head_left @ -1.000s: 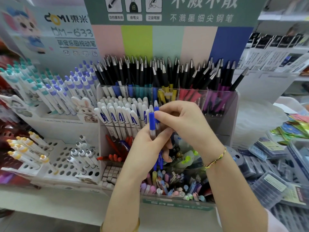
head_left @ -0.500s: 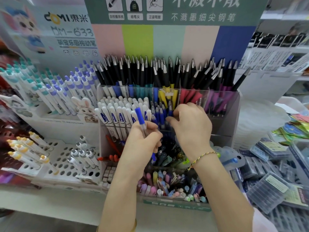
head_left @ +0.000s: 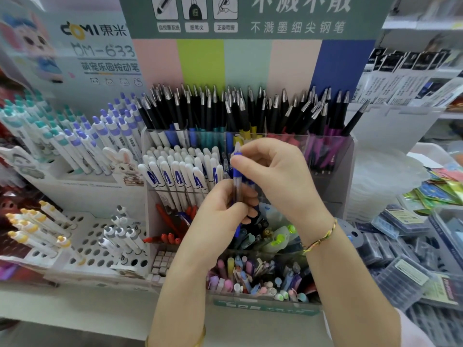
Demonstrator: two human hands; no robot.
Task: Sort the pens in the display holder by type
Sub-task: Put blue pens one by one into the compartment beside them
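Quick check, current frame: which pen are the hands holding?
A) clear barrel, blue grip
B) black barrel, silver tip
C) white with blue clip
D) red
A: the pen pinched between the left hand and the right hand has a clear barrel and a blue grip. The black pens and the white pens sit in the display holder.

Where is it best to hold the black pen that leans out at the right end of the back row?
Pinch the black pen on its upper shaft, below the silver tip, coming from the upper right. It leans away from the other black pens, so that side is free.
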